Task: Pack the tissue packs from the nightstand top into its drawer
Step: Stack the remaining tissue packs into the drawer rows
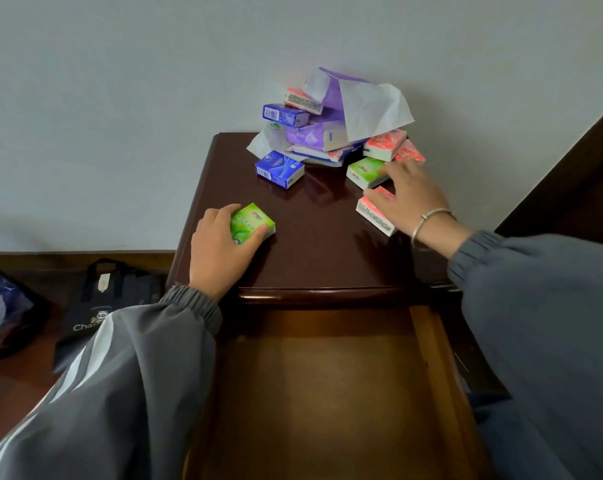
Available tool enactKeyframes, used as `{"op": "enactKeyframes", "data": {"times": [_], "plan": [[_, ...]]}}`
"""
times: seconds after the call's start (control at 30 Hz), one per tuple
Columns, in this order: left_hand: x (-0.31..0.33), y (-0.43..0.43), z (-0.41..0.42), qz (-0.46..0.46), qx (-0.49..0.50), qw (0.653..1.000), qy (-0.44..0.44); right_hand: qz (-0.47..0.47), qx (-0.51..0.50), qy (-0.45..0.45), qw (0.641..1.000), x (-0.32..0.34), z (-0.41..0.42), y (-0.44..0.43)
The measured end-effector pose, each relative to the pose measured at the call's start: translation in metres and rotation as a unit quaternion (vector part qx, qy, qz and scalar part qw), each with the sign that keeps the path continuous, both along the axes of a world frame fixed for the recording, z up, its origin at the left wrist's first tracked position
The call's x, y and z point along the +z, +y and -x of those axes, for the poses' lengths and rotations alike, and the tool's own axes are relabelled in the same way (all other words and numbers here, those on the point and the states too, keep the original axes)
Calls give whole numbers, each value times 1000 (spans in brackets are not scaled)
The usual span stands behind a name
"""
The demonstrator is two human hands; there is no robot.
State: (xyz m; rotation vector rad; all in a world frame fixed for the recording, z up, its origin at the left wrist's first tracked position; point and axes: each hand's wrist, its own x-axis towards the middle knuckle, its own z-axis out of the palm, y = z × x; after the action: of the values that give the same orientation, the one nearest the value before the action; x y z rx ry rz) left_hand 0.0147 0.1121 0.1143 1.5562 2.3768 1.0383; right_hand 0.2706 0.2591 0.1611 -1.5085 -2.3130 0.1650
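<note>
Pick-up step, we judge: left grip (220, 245) curled round small green plastic tissue pack (253, 221) on dark wooden nightstand top (310, 251); right grip (410, 199) spread over red-white pack (374, 214), seemingly unclasped. Next we lower into open drawer (327, 375).

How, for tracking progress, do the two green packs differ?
The left hand grips the near green pack; the right hand merely touches the far green pack. The near green pack lies apart at front; the far green pack lies beside the pile. Both are on the nightstand top.
</note>
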Motion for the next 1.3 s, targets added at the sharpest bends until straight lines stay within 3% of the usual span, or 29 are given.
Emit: {"op": "enactKeyframes", "data": {"times": [0.23,0.37,0.63,0.8,0.9,1.03,1.13,1.23,1.3], "plan": [[0,-2,0,-11,10,1000,-10,102,13,-138,985,-25,39,23],[-1,-1,-1,-17,16,1000,-3,55,82,-125,987,-31,31,-7],[2,-7,-1,-12,25,999,-34,17,276,-81,957,-23,29,-62],[20,-5,0,35,60,986,-154,30,177,-53,982,-18,6,-68],[36,-3,-12,-5,90,952,-294,92,120,-24,988,-27,-18,-71],[60,20,-58,-52,28,903,-426,91,121,7,989,-37,-29,-80],[69,44,-96,-24,13,925,-379,83,100,34,991,-38,-28,-83],[64,59,-110,57,29,966,-251,73,60,67,993,-37,-36,-84],[58,61,-111,126,50,976,-172,77,24,127,989,-34,-48,-80]]}}
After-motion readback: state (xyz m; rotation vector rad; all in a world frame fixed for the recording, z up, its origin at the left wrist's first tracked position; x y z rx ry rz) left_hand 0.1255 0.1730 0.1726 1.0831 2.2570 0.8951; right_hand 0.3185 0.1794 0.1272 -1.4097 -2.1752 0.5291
